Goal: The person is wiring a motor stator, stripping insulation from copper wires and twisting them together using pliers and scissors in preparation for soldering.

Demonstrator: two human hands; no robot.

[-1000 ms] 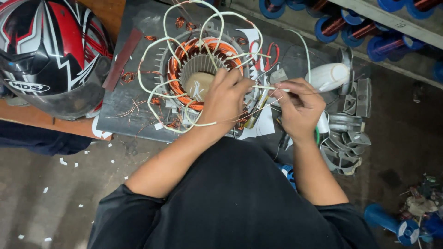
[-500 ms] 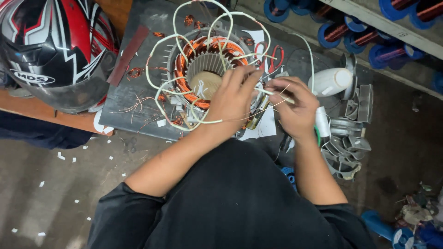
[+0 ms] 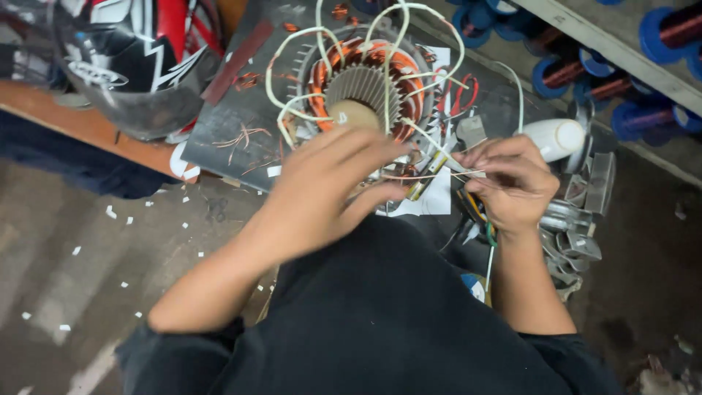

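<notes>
Motor stator [image 3: 365,88] sits on a dark metal sheet [image 3: 234,139] at the desk [image 3: 88,128] edge, right in front of the person. Copper windings [image 3: 322,73] already fill the slots round the core, so coil laying looks done. 5 or so white sleeved leads [image 3: 439,51] loop loose above & around the stator, not yet tied down or bundled, so lead dressing looks like what's left, as far as can be judged.

Left hand [image 3: 329,190] hovers over the stator's near edge, fingers spread & stretched fwd, tips touching or just above the winding side; can't tell if it grips anything. Right hand [image 3: 512,183] is just beside the stator on the right, fingers pressed together, pinching a thin wire [image 3: 431,174] that runs back toward the left hand. The wire end looks bare; blur makes it hard to say.

A white cylinder-shaped bottle [image 3: 556,137] lies just behind the right hand. Red-handled cutters [image 3: 461,99] lie near the stator. Grey metal parts [image 3: 578,234] pile by the right wrist. Red-black-white helmet [image 3: 124,58] sits top left on the desk. Blue spools of copper wire [image 3: 658,36] line a shelf top right. White paper scraps [image 3: 110,212] dot the floor.
</notes>
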